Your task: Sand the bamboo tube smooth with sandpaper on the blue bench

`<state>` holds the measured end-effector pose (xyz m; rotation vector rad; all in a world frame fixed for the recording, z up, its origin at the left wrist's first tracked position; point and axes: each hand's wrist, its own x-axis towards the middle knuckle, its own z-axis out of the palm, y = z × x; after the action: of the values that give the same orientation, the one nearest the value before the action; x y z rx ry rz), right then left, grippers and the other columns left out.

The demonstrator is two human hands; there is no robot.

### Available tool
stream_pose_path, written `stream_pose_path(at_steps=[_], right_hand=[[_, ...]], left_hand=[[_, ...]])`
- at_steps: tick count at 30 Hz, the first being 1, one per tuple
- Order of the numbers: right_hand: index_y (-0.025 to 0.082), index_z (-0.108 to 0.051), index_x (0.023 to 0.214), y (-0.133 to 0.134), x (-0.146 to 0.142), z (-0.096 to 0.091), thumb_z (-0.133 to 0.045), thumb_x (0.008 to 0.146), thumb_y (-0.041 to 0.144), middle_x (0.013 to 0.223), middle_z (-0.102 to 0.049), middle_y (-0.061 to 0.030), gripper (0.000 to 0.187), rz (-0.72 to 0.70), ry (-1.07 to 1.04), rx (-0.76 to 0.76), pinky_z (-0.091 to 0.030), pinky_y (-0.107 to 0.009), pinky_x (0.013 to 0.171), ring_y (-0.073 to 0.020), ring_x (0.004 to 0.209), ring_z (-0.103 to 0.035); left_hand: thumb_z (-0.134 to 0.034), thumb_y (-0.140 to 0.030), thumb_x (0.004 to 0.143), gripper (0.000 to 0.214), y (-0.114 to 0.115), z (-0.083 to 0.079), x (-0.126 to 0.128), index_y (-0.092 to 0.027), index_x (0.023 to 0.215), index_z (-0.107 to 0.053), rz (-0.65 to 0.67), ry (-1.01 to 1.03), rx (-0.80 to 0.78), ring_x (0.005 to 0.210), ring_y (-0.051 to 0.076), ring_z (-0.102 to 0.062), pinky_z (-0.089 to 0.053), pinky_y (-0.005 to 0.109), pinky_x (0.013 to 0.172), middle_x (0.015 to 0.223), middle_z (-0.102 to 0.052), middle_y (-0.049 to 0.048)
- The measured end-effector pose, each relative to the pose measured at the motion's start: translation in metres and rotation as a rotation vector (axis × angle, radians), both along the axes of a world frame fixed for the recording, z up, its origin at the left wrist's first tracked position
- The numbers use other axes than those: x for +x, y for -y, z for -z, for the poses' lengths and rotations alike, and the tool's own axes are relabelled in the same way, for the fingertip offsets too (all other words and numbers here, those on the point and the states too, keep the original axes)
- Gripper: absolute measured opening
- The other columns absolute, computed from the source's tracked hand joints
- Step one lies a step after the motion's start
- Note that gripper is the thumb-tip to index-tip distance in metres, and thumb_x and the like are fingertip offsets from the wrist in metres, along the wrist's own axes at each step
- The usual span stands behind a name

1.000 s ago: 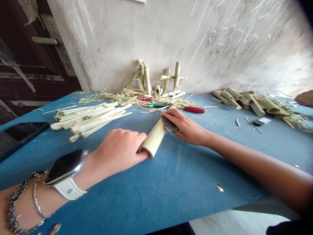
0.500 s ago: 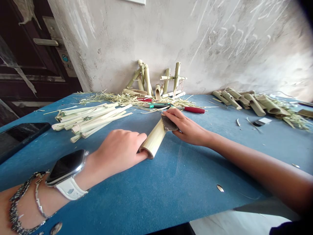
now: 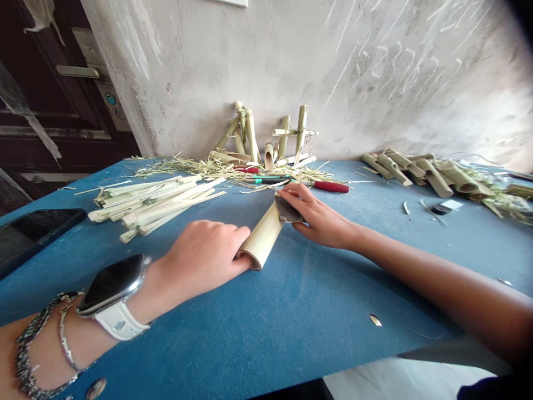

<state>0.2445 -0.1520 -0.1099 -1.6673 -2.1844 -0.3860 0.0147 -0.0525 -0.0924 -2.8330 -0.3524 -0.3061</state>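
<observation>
We can't read any words tbh, just number-ish white scrawls (image 3: 410, 64) on the wall (image 3: 233, 66) and a faint mark (image 3: 119, 324) on the watch strap (image 3: 130, 329)

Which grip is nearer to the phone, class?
Left. The left grip is right of the phone, holding the bamboo tube; the right grip is farther right, at the tube's far end.

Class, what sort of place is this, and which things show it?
Probably an indoor craft workspace, judging by the hand-held bamboo tube, the pile of pale strips and the red-handled tool.
</observation>
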Motion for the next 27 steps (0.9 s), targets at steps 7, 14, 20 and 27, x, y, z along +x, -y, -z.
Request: stream_pose_path(at_steps=[7, 14, 20, 27], right_hand=[[0.013, -0.029, 0.137, 0.0004, 0.0012, -0.0002, -0.044, 0.075, 0.009, 0.126, -0.035, -0.018, 0.064, -0.01, -0.008, 0.001, -0.038, -0.05, 0.101, -0.0312, 0.119, -0.04], [0.01, -0.029, 0.136, -0.0005, 0.0008, 0.0002, -0.045, 0.075, 0.009, 0.126, -0.034, -0.0188, 0.064, -0.006, 0.01, 0.007, -0.037, -0.048, 0.103, -0.0302, 0.12, -0.04], [0.012, -0.029, 0.136, 0.0004, 0.0016, 0.0001, -0.045, 0.075, 0.01, 0.127, -0.034, -0.0182, 0.064, 0.001, 0.015, 0.003, -0.037, -0.049, 0.102, -0.0302, 0.12, -0.04], [0.008, -0.032, 0.135, 0.0007, 0.001, 0.0, -0.046, 0.074, 0.009, 0.125, -0.036, -0.0191, 0.063, 0.0, 0.008, 0.006, -0.038, -0.047, 0.102, -0.0305, 0.119, -0.041]], left_hand=[[-0.041, -0.038, 0.084, 0.022, -0.0001, -0.0005, 0.0016, -0.024, 0.069, -0.049, -0.018, -0.019, -0.024, 0.054, 0.021, -0.055, -0.018, 0.031, 0.047, 0.06, -0.058, -0.0013], [-0.04, -0.039, 0.085, 0.024, 0.0006, -0.0014, 0.0005, -0.024, 0.069, -0.047, -0.017, -0.027, -0.016, 0.057, 0.021, -0.057, -0.018, 0.03, 0.047, 0.062, -0.059, -0.0017], [-0.04, -0.039, 0.085, 0.023, 0.0003, -0.0016, 0.0009, -0.024, 0.07, -0.049, -0.018, -0.029, -0.029, 0.057, 0.022, -0.057, -0.021, 0.031, 0.047, 0.063, -0.06, -0.0005], [-0.049, -0.036, 0.081, 0.019, -0.0009, 0.0005, 0.0023, -0.024, 0.066, -0.048, -0.036, -0.019, -0.034, 0.056, 0.022, -0.058, -0.017, 0.03, 0.046, 0.06, -0.059, -0.0015]])
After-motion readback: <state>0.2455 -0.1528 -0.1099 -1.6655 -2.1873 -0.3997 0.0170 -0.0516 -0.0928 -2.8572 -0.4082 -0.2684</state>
